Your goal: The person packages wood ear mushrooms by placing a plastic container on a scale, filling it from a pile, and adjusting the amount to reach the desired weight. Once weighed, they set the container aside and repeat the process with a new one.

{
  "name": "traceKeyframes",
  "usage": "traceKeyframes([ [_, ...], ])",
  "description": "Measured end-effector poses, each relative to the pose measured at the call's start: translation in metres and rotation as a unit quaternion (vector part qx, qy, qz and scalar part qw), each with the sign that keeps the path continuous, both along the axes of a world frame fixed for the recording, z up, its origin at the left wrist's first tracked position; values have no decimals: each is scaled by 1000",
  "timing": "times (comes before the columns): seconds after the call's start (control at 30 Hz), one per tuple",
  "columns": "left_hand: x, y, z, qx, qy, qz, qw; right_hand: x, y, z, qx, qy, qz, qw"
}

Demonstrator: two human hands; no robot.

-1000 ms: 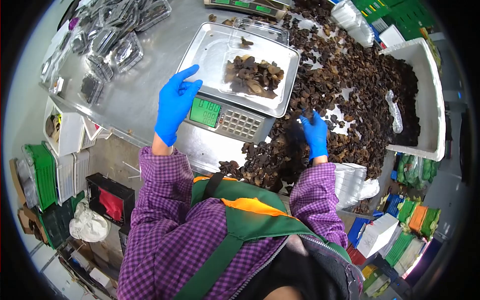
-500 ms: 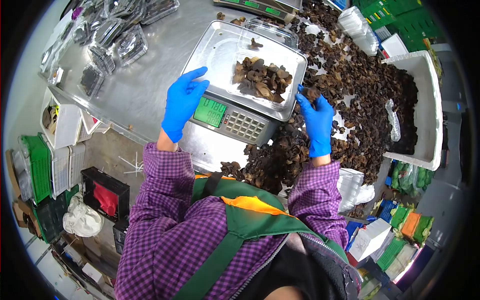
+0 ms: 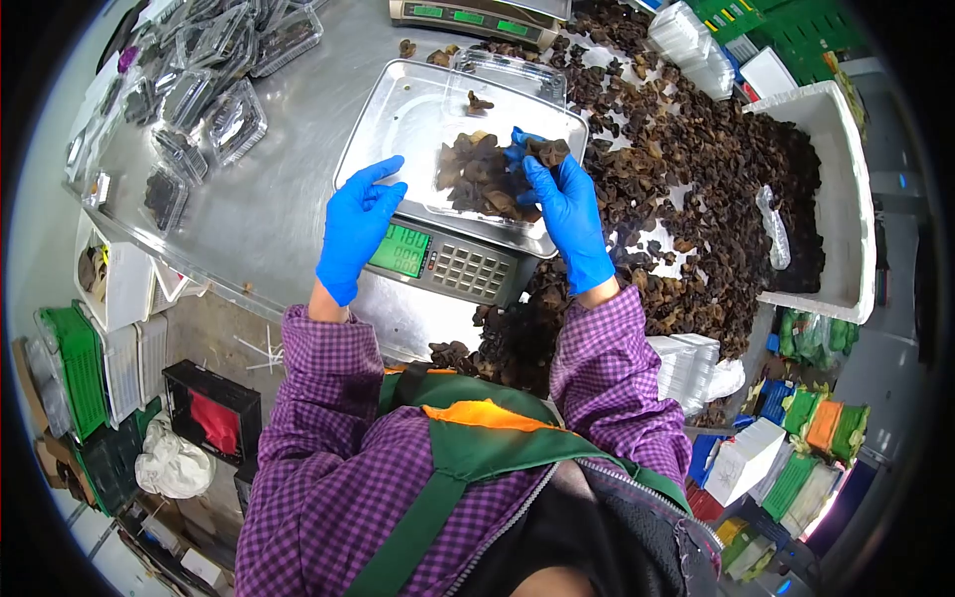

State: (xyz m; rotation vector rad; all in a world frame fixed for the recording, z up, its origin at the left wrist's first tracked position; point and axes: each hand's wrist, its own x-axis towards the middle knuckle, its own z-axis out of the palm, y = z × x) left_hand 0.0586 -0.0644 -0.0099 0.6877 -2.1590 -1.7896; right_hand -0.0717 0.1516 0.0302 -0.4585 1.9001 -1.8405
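Observation:
A digital scale [image 3: 460, 271] with a lit green display and a steel pan [image 3: 393, 119] stands in front of me. On the pan is a clear plastic box [image 3: 448, 207] holding brown wood ear mushrooms [image 3: 473, 169]. My right hand [image 3: 572, 214], in a blue glove, pinches a wood ear mushroom [image 3: 547, 151] above the box's right side. My left hand [image 3: 358, 224], also gloved in blue, is at the pan's front left corner with fingers apart and nothing in it. A small loose mushroom piece [image 3: 479, 102] lies toward the back, near the box's clear lid [image 3: 512, 75].
Loose mushrooms [image 3: 676, 219] spread across the right side of the steel table [image 3: 274, 184], spilling from a white foam box [image 3: 863, 229]. Filled clear boxes [image 3: 239, 121] pile up at the back left. A second scale [image 3: 477, 22] stands behind. Stacked empty boxes [image 3: 684, 368] sit front right.
My right hand has moved left from the loose mushrooms to over the box on the scale, carrying a mushroom. My left hand has stayed by the pan. The view has shifted slightly.

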Motion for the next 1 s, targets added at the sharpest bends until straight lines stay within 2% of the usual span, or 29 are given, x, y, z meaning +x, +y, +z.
traceKeyframes([
  [0.13,-5,3,3,15,-7,-11,1000,-5,0,1,-78,8,-13,997],
  [0.3,-14,5,5,-5,3,-18,1000,-5,5,9,-97,-10,-20,995],
  [0.53,-64,5,-5,69,29,-4,997,1,47,-5,-8,12,-121,993],
  [0.57,-73,4,-5,69,30,-5,997,2,62,-13,7,-16,-127,992],
  [0.63,-92,2,-4,140,-8,-25,990,6,94,-35,26,-43,-135,990],
  [0.67,-105,-9,-27,142,-8,-27,990,9,109,-50,114,34,-153,981],
  [0.7,-116,-28,-66,87,55,-88,991,13,122,-58,202,108,-167,959],
  [0.73,-122,-36,-88,32,117,-148,982,20,132,-58,203,108,-170,958],
  [0.77,-123,-18,-43,272,63,-73,958,27,142,-58,268,203,-172,926],
  [0.8,-128,-17,-38,272,63,-76,957,33,149,-58,329,295,-171,881],
  [0.87,-136,-17,-36,392,56,-44,917,40,152,-56,334,290,-211,872],
  [0.93,-142,-20,-42,384,73,-60,918,38,163,-64,288,155,-155,932],
  [1.0,-143,-17,-21,341,100,-33,934,34,123,-24,296,149,-119,936],
])
